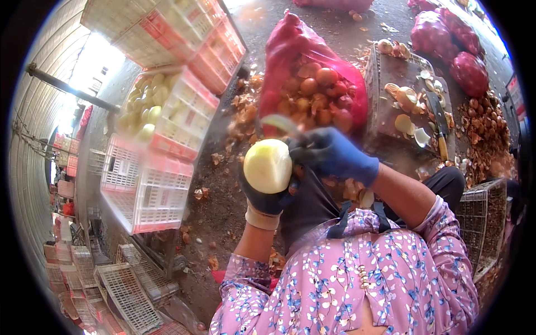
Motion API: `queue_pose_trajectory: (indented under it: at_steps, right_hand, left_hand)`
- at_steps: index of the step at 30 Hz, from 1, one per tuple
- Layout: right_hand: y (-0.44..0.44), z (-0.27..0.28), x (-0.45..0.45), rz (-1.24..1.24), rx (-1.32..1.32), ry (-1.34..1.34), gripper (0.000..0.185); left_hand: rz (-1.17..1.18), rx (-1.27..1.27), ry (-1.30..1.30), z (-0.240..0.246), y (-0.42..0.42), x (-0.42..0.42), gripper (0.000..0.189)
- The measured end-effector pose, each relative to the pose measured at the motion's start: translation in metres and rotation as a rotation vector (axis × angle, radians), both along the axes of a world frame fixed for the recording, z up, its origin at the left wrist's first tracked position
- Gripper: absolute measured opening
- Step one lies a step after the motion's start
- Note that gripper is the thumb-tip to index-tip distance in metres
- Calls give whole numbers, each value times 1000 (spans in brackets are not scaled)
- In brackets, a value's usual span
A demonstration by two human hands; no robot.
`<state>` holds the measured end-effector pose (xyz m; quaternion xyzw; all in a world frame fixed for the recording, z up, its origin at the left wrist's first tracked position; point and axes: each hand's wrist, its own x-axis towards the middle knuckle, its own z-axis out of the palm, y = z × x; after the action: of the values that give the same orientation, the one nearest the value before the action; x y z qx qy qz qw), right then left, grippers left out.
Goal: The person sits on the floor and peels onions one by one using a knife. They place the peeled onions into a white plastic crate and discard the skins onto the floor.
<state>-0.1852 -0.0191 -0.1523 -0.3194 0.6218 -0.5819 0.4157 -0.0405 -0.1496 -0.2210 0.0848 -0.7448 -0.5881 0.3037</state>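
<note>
My left hand [268, 197], in a dark glove with a pale cuff, cups a large peeled onion [267, 166] from below. The onion is white with a yellowish-green top and a flatter patch on its right side. My right hand [331, 150], in a blue and black glove, is beside the onion with its fingers bent together. From those fingertips a blurred, pale green curved strip [279, 123], seemingly an onion layer, extends to the upper left. Just beyond my hands stands a red mesh sack [278, 79] of unpeeled onions [309, 86].
On the right, a board [389, 119] on a crate bears a wooden-handled knife [439, 121] and onion scraps. Stacked plastic crates [163, 192] stand left, one holding peeled onions [153, 100]. Skins [247, 106] litter the floor; full sacks [469, 73] lie at upper right.
</note>
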Motion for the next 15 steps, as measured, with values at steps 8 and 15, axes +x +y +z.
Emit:
queue_pose_trajectory:
  at_steps: [8,15]
  right_hand:
    - [100,-53,-30,-329,175,173,18]
    - [185,-80,-24,-542,275,17,17]
  left_hand:
    - [-394,1490,374,-16,-84,27,75]
    - [162,1093,868,47,-263,97,90]
